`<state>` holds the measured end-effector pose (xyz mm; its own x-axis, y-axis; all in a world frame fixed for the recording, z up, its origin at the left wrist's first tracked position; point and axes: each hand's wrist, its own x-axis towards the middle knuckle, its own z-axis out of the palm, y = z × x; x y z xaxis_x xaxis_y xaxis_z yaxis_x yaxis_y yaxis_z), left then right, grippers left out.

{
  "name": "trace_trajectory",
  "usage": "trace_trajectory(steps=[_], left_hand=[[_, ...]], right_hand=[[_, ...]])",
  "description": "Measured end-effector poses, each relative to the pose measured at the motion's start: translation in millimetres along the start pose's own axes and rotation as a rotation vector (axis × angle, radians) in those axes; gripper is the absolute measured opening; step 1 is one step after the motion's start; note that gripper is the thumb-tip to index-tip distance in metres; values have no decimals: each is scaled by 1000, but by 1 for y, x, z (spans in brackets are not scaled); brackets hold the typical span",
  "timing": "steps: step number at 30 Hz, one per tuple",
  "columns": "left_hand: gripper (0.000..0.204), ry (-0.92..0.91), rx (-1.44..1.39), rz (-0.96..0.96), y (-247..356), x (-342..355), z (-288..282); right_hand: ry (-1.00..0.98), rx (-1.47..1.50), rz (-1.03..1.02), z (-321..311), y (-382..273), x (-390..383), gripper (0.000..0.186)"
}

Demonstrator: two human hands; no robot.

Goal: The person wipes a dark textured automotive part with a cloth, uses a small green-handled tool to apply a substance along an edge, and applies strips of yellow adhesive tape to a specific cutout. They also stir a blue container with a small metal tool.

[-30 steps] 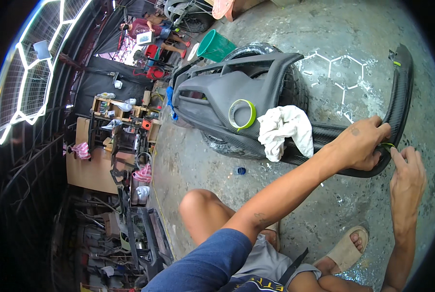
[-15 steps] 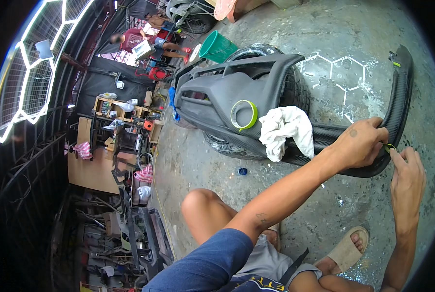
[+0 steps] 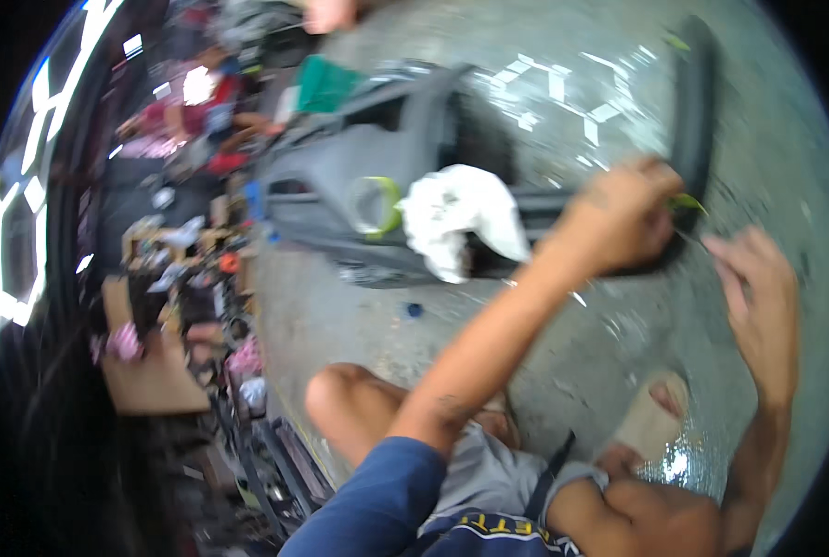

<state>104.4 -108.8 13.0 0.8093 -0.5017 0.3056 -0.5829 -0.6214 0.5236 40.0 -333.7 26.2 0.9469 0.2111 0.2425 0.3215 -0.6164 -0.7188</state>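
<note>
A long black vehicle bumper panel (image 3: 294, 209) lies on its side over tyres, its curved end (image 3: 696, 111) reaching to the far right. My left hand (image 3: 623, 213) is closed at this curved end, a thin strip of yellow-green tape (image 3: 688, 201) curling out by its fingertips. Just right of it, my right hand (image 3: 758, 283) is apart from the panel, thumb and forefinger pinched together; blur hides what is between them. A white cloth (image 3: 456, 218) and a roll of yellow-green tape (image 3: 391, 206) rest on the panel. Another bit of yellow-green tape (image 3: 677, 43) sticks to its far tip.
A small blue cap (image 3: 414, 310) lies on the concrete floor (image 3: 535, 343) near my knee. Behind the panel stands a green bucket (image 3: 326, 85). At the far left are a person in a dark red shirt (image 3: 168, 121), cluttered shelves (image 3: 159, 251) and stacked parts (image 3: 284, 455).
The whole view has swung and blurred, so the panel sits further left and higher. My right hand has drawn away from the left hand and the panel's end.
</note>
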Motion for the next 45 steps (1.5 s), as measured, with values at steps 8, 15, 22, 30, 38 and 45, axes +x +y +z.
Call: trace_trajectory(steps=[8,15,22,30,38,45], left_hand=[[22,-23,82,-91,4,-4,-3],[28,-57,70,-123,5,-5,-4],[30,-55,99,-134,9,2,2],[21,40,104,-48,-11,-15,-6],[12,137,-20,-44,-6,-15,7],[11,146,-22,-57,-2,-6,13]], right_hand=[[152,247,138,-7,18,3,23],[253,504,213,19,33,1,29],[159,646,262,37,48,8,36],[126,551,211,64,34,16,39],[166,749,371,64,103,-13,44],[309,667,288,38,94,-3,41]])
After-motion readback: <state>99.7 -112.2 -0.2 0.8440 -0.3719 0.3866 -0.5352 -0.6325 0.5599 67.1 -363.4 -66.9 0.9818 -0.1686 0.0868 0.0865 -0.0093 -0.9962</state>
